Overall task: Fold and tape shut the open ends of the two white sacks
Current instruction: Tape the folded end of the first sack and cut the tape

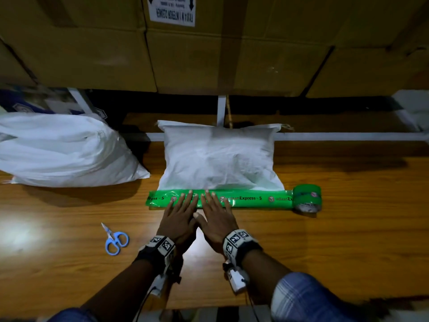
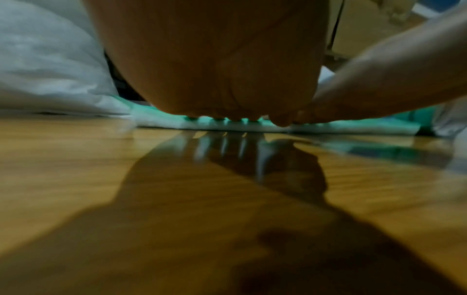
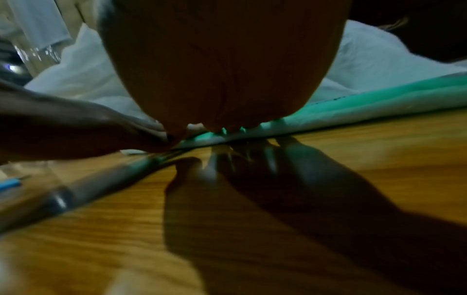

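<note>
A filled white sack [image 1: 219,156] lies in the middle of the wooden table [image 1: 348,228], its near end folded. A strip of green printed tape [image 1: 250,199] runs along that fold and stays joined to the tape roll [image 1: 307,198] at the sack's right corner. My left hand [image 1: 183,205] and right hand [image 1: 214,206] lie side by side, fingers straight, pressing flat on the strip's left-centre part. In the left wrist view the fingertips [image 2: 222,117] press the tape [image 2: 161,117]; the right wrist view shows the same on its tape [image 3: 379,93]. A second white sack [image 1: 62,149] lies at the left.
Small blue-handled scissors [image 1: 115,240] lie on the table to the left of my left wrist. Stacked cardboard boxes [image 1: 209,54] stand behind the table on a white metal rack [image 1: 221,108]. Bare wood extends to the right of the tape roll.
</note>
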The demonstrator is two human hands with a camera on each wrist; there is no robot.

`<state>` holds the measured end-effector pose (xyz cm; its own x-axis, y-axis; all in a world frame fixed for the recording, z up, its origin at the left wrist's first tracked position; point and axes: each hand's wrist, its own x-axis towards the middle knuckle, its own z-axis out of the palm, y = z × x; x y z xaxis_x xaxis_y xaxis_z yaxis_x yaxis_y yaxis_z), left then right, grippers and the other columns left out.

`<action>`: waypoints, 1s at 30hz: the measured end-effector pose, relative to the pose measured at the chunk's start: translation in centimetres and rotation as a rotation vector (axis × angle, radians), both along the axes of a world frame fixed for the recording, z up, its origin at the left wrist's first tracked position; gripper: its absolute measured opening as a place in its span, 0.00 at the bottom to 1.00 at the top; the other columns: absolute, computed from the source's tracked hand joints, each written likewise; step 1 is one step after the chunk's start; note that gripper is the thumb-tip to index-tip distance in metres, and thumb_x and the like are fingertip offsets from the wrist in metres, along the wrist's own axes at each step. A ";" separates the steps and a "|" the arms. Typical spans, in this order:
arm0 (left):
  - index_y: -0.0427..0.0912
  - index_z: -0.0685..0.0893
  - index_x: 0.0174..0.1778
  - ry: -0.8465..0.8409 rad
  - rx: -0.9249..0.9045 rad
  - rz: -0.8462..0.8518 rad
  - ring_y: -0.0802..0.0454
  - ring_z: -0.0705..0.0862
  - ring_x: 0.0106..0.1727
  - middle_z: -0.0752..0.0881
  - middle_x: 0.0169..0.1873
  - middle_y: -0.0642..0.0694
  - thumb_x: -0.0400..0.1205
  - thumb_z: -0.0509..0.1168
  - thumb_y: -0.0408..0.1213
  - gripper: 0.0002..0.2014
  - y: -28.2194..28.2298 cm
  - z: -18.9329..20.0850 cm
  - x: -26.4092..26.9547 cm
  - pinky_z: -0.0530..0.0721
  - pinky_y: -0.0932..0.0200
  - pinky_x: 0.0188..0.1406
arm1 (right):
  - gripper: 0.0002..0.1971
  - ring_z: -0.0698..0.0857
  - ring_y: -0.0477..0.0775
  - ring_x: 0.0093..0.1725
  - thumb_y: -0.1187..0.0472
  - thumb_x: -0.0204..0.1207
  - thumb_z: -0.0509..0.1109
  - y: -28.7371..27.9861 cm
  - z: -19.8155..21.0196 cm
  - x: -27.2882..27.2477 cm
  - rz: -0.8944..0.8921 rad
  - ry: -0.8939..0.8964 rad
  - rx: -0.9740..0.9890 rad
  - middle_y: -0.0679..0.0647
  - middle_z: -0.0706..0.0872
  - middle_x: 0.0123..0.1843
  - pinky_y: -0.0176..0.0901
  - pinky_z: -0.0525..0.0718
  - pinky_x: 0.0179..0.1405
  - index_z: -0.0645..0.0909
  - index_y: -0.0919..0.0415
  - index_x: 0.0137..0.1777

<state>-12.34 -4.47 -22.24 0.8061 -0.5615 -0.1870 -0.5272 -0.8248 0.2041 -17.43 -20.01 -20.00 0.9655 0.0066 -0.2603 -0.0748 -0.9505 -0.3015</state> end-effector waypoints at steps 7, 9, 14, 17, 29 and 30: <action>0.63 0.46 0.85 -0.011 0.002 -0.025 0.56 0.43 0.86 0.43 0.84 0.61 0.81 0.33 0.62 0.33 1.1 0.9 1.1 0.40 0.52 0.82 | 0.35 0.41 0.50 0.90 0.35 0.87 0.38 -9.0 -1.5 -1.7 -0.216 0.048 -0.091 0.42 0.40 0.90 0.61 0.39 0.87 0.40 0.48 0.90; 0.65 0.44 0.85 0.007 -0.008 -0.013 0.57 0.41 0.86 0.41 0.84 0.63 0.82 0.34 0.62 0.32 1.3 0.6 1.1 0.40 0.49 0.83 | 0.36 0.41 0.51 0.90 0.34 0.86 0.37 -12.4 -1.8 -3.1 -0.329 0.053 -0.108 0.45 0.38 0.91 0.58 0.39 0.88 0.38 0.50 0.90; 0.66 0.43 0.85 0.015 -0.071 -0.016 0.59 0.42 0.86 0.43 0.84 0.64 0.84 0.43 0.61 0.31 1.5 0.0 1.3 0.44 0.47 0.84 | 0.37 0.42 0.52 0.90 0.36 0.87 0.39 -15.9 -1.8 -4.8 -0.383 0.017 -0.084 0.51 0.39 0.91 0.54 0.44 0.89 0.38 0.55 0.90; 0.57 0.49 0.86 0.014 -0.178 0.050 0.52 0.46 0.87 0.47 0.86 0.56 0.82 0.46 0.62 0.35 2.1 0.3 1.6 0.50 0.46 0.84 | 0.33 0.54 0.57 0.89 0.53 0.87 0.59 -15.9 -0.1 -5.0 -0.384 -0.078 -0.096 0.56 0.56 0.90 0.57 0.53 0.88 0.53 0.59 0.89; 0.54 0.39 0.86 0.073 0.002 0.194 0.47 0.35 0.86 0.36 0.85 0.46 0.74 0.28 0.70 0.43 3.2 0.1 2.6 0.38 0.43 0.83 | 0.49 0.82 0.68 0.68 0.67 0.75 0.77 -25.0 3.8 -7.1 -0.596 -0.202 -0.016 0.61 0.71 0.81 0.60 0.88 0.53 0.52 0.45 0.89; 0.55 0.40 0.86 0.075 0.006 0.186 0.47 0.36 0.86 0.37 0.85 0.46 0.74 0.27 0.70 0.43 3.2 0.1 2.8 0.38 0.44 0.83 | 0.47 0.82 0.68 0.68 0.69 0.75 0.76 -25.3 3.9 -6.8 -0.597 -0.214 -0.001 0.62 0.74 0.79 0.60 0.87 0.52 0.55 0.47 0.89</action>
